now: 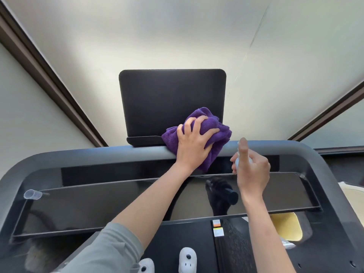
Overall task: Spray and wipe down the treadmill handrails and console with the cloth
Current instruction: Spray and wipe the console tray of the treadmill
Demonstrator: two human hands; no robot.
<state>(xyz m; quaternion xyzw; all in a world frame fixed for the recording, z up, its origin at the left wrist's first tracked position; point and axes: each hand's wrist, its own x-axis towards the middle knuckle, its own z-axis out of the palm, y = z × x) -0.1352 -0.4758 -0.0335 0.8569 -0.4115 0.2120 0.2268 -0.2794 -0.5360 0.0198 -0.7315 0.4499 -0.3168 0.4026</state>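
Left hand [194,142] curls its fingers into the bunched purple cloth [206,128], pressing it on the front handrail [98,154] below the console screen [169,99]. Right hand [253,170] wraps the small spray bottle [239,159]. Cloth looks soft, light; best gripped wadded.

cloth [204,127] on handrail [98,156] (front bar) — screen [169,99] behind, console [118,201] below

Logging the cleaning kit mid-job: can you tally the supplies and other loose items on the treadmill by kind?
Purple cloth: 1, gripped by the left hand against the screen.
Spray bottle: 1, held in the right hand.
Clear plastic cup: 1, lying at the console's left end.
Total: 3
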